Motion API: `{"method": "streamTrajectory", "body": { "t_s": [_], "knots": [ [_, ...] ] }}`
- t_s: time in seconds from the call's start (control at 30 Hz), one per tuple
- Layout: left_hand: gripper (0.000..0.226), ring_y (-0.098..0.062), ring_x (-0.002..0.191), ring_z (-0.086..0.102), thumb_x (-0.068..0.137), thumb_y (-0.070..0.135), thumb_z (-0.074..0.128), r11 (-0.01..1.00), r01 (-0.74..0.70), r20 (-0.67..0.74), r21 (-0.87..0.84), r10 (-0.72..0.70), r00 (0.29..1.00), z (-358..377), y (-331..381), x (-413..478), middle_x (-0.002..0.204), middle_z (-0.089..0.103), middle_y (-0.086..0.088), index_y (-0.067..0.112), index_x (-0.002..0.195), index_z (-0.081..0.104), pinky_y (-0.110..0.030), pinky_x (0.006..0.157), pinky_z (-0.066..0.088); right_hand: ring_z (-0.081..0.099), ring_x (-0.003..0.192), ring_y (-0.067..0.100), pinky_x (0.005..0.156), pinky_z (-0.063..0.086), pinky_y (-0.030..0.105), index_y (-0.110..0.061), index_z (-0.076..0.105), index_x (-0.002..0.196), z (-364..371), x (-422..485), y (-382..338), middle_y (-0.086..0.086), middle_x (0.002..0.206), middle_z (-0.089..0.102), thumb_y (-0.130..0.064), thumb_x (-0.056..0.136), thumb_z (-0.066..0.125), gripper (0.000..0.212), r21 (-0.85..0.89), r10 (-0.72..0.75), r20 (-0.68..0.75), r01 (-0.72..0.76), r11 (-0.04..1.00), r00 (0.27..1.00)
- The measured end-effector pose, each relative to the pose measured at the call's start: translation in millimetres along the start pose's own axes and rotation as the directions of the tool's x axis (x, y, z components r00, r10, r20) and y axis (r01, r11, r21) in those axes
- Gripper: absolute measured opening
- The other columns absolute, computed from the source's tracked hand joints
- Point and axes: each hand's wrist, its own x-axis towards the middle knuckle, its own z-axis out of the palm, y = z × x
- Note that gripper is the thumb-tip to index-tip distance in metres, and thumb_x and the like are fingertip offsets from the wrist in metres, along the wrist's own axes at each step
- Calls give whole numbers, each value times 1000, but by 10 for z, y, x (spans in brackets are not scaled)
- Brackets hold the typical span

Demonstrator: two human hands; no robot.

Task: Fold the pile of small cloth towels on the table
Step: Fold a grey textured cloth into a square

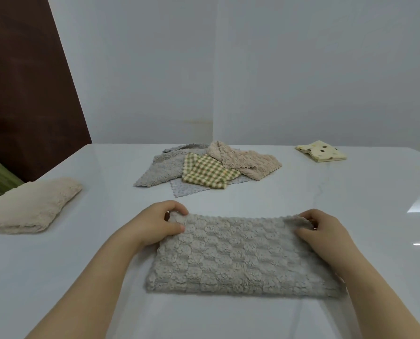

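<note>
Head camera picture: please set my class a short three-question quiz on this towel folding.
1. True or false: the left hand and right hand each pinch a far corner of the grey towel.
2. Where is the spotted yellow towel? A) far right, apart from the pile B) on the pile C) under the grey towel
3. Fill in: the folded towel at the left edge of the table is ____ coloured.
Key: 1 true; 2 A; 3 cream.
</note>
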Motion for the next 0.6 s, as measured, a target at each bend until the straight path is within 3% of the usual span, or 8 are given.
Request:
{"method": "streamTrajectory", "body": {
  "t_s": [0.1, 0.23, 0.37, 0.5, 0.6],
  "knots": [
    [19, -12, 60, 37, 85, 12, 64, 998, -40, -73, -57, 36, 997, 15, -18, 9, 71, 36, 1, 27, 95, 58, -21, 53, 33, 52, 68, 18, 59, 37, 28, -16, 58, 77, -4, 2, -18, 2, 73, 60, -12, 86, 57, 11, 43, -46, -111, 51, 998, 993],
    [22, -11, 58, 36, 84, 12, 66, 991, -60, -168, -119, 39, 985, 80, -44, 22, 73, 37, 1, 29, 96, 57, -21, 52, 32, 51, 73, 19, 60, 37, 26, -16, 55, 84, 26, 13, -36, -2, 76, 58, -18, 90, 55, 6, 113, -47, -205, 71, 991, 978],
    [29, -12, 65, 45, 87, 20, 62, 996, -92, -299, -7, 85, 951, 185, -28, 15, 81, 45, 3, 28, 114, 52, -23, 56, 37, 51, 84, 24, 66, 36, 33, -19, 50, 98, 107, 51, -6, 2, 93, 59, -28, 94, 48, 11, -60, -21, -184, 10, 998, 983],
    [40, -18, 101, 50, 90, 34, 55, 985, -10, -225, 170, 49, 973, 170, 26, -11, 106, 43, 5, 32, 128, 42, -27, 78, 37, 54, 104, 29, 77, 41, 35, -17, 42, 124, 98, 56, -72, 8, 111, 60, -43, 89, 48, 44, -333, 81, -94, -107, 937, 992],
    [16, -12, 78, 52, 91, 23, 54, 969, -10, -130, 246, 43, 991, 130, 13, 11, 100, 56, 4, 35, 102, 54, -27, 70, 41, 54, 89, 24, 72, 35, 32, -17, 48, 98, 39, 37, -80, 3, 92, 59, -45, 83, 53, 32, -466, 172, -8, -156, 871, 985]
  ]
}}
